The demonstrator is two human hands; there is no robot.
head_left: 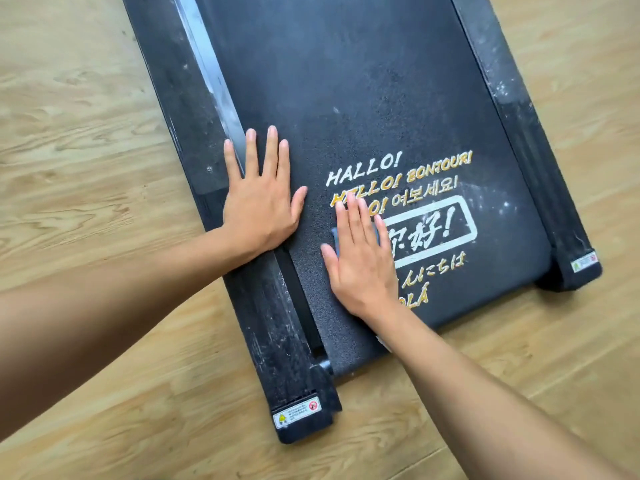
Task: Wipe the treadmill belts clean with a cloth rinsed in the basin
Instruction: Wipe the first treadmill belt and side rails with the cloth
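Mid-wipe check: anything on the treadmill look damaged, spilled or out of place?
Nothing damaged or askew. White dusty specks dot the right side rail and the belt beside it; the left side rail shows pale smears. The cloth lies flat under the right hand.

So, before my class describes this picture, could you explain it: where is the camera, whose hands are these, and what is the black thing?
No robot here: the camera is worn on a person's head and looks down at their two bare hands. The black thing is a treadmill lying on a wooden floor; its belt carries printed greetings. The left hand rests flat across the belt's edge and the left side rail. The right hand presses flat on a small blue-grey cloth, mostly hidden under it. Whitish dust speckles the right side rail.
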